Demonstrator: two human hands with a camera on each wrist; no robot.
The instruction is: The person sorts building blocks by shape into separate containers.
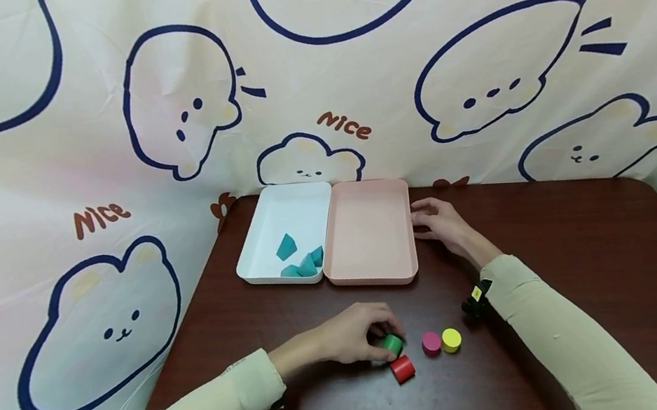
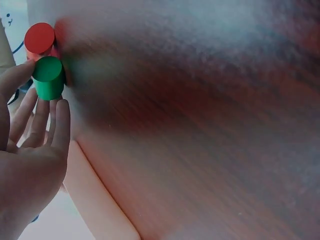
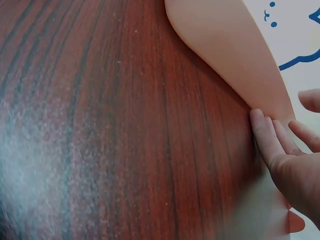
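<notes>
My left hand holds a green cylinder block between thumb and fingers, low over the table. In the left wrist view the thumb lies at one side of the green block and the fingertips at the other. A red cylinder block lies right beside it. Further right, a magenta cylinder block and a yellow one stand side by side. My right hand rests its fingertips against the outer right wall of the pink tray; in the right wrist view its fingers are fairly straight.
A white tray adjoins the pink one on the left, with several teal angular pieces inside. Both stand toward the back of the dark wood table. A printed cloth hangs behind and along the sides.
</notes>
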